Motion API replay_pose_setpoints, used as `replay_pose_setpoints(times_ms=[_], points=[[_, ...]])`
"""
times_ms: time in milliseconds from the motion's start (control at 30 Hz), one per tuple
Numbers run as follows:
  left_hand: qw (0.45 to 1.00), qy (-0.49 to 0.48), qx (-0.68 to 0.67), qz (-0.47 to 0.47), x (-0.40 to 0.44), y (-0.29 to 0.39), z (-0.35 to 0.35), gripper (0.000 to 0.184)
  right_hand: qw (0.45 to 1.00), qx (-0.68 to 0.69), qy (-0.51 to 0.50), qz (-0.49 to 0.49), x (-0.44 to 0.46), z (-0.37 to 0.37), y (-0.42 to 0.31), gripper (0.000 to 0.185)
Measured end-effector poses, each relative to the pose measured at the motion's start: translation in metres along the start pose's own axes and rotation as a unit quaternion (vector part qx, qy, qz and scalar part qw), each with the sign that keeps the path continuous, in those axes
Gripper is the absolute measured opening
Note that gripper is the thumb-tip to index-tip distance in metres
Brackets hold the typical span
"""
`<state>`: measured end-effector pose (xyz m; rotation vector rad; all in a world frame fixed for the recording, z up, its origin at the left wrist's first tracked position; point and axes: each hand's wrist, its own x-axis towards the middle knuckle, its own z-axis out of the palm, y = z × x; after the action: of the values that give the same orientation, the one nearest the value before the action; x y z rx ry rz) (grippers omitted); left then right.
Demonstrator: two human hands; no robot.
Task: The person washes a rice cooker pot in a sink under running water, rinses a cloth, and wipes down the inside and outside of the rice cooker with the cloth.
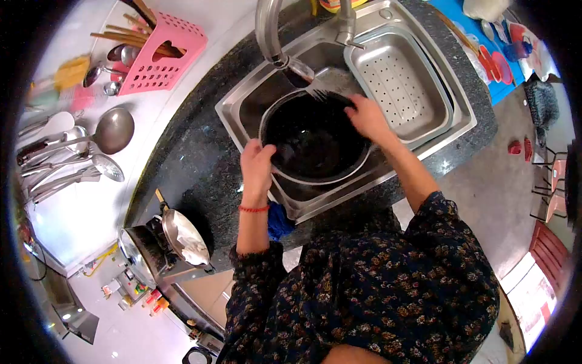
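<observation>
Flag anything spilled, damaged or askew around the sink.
Nothing stands out: the left hand and right hand hold the dark pot by its rim under the faucet, the perforated tray sits beside it, and no clear spill or damage shows.

Brightly lit. Opening (530,303) lower right blown out; glare on white wall (79,212), highlights on steel sink (370,21). Pot (315,148) interior near black, faint reflections. Strong fisheye: counter (194,145) bows, corners black. Far-left edge soft.
</observation>
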<state>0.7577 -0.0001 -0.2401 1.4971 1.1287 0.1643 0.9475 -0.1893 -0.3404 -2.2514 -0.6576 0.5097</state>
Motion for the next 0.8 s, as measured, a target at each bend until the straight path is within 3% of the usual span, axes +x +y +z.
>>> replay_pose_setpoints(times_ms=[67,233,300,400,567,733,800], points=[[0.999,-0.032,-0.039,0.013,0.01,-0.003,0.01,0.005,1.0,-0.002,0.031,0.004,0.008,-0.018,-0.004,0.034],[0.987,-0.006,-0.1,0.123,0.039,-0.002,-0.013,0.008,0.995,0.047,0.084,-0.04,0.028,-0.004,-0.042,0.034],[0.991,0.003,-0.063,0.121,0.042,-0.009,-0.023,0.007,0.994,0.067,0.082,-0.03,0.018,-0.002,-0.054,0.027],[0.995,-0.012,0.005,0.101,0.066,-0.055,-0.024,0.006,0.998,0.032,0.047,0.03,-0.001,-0.021,-0.057,0.032],[0.994,-0.037,0.06,0.081,0.058,-0.069,0.038,0.025,0.994,-0.017,0.11,-0.017,-0.044,-0.061,-0.084,0.024],[0.958,-0.057,0.187,0.211,0.081,-0.067,0.079,0.039,0.988,-0.045,0.145,-0.01,-0.072,-0.075,-0.117,0.023],[0.949,-0.056,0.225,0.213,0.089,-0.058,0.096,0.041,0.987,-0.071,0.143,0.032,-0.078,-0.078,-0.124,0.023]])
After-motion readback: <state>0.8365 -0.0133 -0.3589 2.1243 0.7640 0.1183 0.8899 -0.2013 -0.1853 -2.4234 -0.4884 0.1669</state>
